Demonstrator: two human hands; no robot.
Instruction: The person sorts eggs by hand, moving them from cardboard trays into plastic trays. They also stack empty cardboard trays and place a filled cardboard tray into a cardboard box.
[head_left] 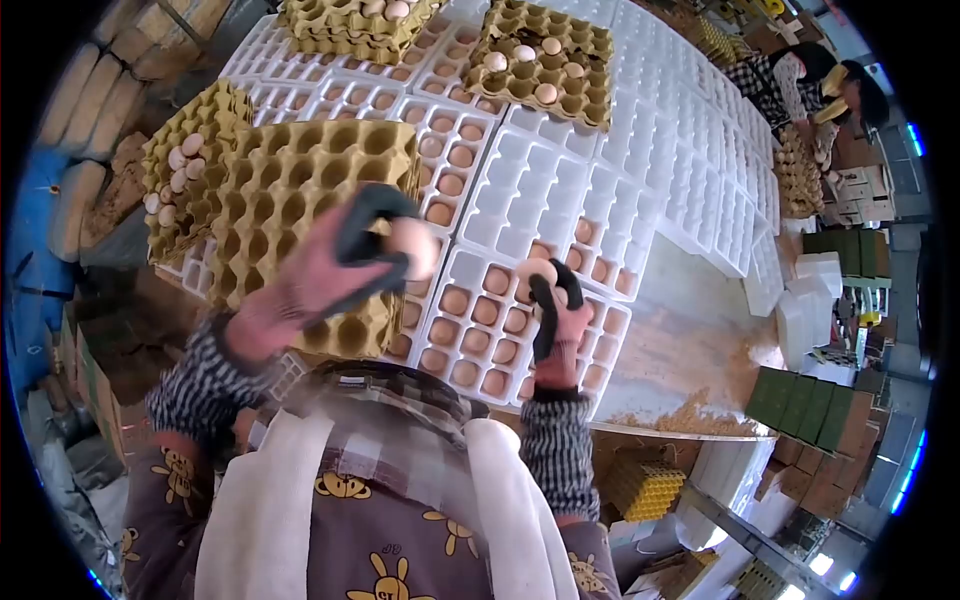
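My left hand (318,272), in a pink glove with dark fingertips, is curled around an egg (414,249), blurred by motion. It hangs over the right edge of a stack of brown pulp egg trays (262,185), whose visible cups hold no eggs. My right hand (566,330), gloved the same way, grips another egg (538,272) between thumb and fingers. That hand is low over a white foam tray (447,272) with eggs in many of its square pockets. Behind it lies a white tray (520,190) with bare pockets.
More pulp trays with a few eggs stand at the left (180,125) and at the back (540,60). Rows of white trays (650,110) cover the table. A person (800,85) works at the far right. Green boxes (805,405) stand beyond the table's right edge.
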